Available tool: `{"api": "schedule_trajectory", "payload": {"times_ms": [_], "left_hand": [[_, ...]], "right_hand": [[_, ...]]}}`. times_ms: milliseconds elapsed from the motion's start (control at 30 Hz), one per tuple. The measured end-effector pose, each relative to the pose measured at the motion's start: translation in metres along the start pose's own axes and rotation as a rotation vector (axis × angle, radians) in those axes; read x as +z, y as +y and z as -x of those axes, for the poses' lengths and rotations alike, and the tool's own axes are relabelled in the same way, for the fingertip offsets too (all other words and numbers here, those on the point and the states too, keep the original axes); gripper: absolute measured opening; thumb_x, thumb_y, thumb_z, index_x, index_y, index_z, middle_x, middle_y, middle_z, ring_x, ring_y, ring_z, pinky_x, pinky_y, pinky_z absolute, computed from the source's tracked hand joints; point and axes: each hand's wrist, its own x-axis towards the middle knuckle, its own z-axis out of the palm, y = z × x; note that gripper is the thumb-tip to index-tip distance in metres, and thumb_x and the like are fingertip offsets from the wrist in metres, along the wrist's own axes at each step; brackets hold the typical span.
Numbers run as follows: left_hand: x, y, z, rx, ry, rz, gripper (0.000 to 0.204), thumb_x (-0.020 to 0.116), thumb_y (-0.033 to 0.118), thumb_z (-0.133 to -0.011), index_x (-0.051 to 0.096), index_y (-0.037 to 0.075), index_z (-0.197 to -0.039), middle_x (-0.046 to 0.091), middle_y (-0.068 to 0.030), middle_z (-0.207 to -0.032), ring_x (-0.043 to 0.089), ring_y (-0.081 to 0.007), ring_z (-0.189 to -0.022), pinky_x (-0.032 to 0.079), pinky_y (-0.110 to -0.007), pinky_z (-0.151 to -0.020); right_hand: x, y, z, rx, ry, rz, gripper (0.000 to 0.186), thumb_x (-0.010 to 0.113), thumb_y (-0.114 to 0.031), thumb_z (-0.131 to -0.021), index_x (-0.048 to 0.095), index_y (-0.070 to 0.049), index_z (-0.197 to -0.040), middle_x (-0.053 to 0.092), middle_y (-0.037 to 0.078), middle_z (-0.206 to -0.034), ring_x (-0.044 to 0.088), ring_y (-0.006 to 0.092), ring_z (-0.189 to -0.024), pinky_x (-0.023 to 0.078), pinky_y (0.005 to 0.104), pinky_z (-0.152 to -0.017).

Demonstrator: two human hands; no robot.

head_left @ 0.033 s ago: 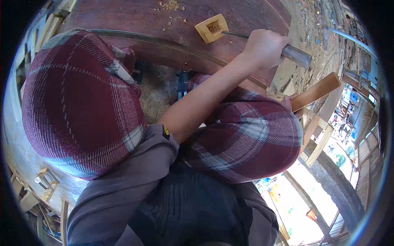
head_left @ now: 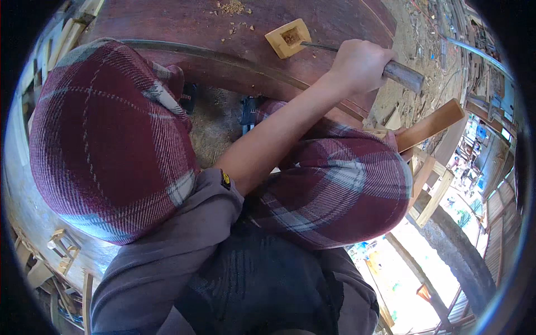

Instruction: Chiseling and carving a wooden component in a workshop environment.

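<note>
**One chisel, one unheld block**

The left hand's (head_left: 360,66) fingers curl tightly round the chisel (head_left: 405,77), upper right, tip apparently touching the hollowed block (head_left: 285,50), upper centre. Far right, the half-hidden right hand (head_left: 392,140) grips a wooden bat (head_left: 430,127). An off-line blow could skid that block.

Sleeve patch (head_left: 225,180): black with a yellow mark, too small to read.
Left dark footwear (head_left: 188,100): small pale lettering, blurred.
Right dark footwear (head_left: 249,112): a pale mark, not clearly legible.
Elsewhere: no readable text.
</note>
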Motion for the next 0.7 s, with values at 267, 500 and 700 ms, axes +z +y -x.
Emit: {"api": "schedule_trajectory", "payload": {"times_ms": [267,500,700], "left_hand": [[0.000,-0.003,0.000,0.032,0.074,0.018,0.021,0.068,0.019,-0.069,0.069,0.021,-0.090,0.067,-0.0069,-0.073,0.067,-0.0303,-0.071,0.053,-0.044,-0.064],[0.003,-0.005,0.001,0.035,0.074,0.009,0.022,0.068,0.019,-0.069,0.069,0.021,-0.091,0.067,-0.0066,-0.072,0.067,-0.0301,-0.071,0.053,-0.043,-0.064],[0.001,-0.001,0.001,0.012,0.035,0.012,0.023,0.068,0.018,-0.068,0.070,0.020,-0.091,0.067,-0.0068,-0.072,0.067,-0.0299,-0.071,0.053,-0.043,-0.065]], "right_hand": [[-0.009,0.010,-0.008,-0.042,-0.067,0.126,0.047,0.080,-0.009,-0.073,0.053,0.002,-0.110,0.059,0.007,-0.080,0.057,0.0138,-0.064,0.047,0.0281,-0.060],[0.006,-0.021,0.004,0.141,0.011,0.224,0.051,0.081,-0.012,-0.073,0.053,0.002,-0.112,0.060,0.007,-0.082,0.059,0.0150,-0.066,0.048,0.0291,-0.064],[-0.002,-0.002,-0.001,0.027,-0.003,0.190,0.048,0.081,-0.010,-0.073,0.054,0.002,-0.111,0.061,0.008,-0.084,0.060,0.0147,-0.068,0.049,0.0286,-0.065]]}}
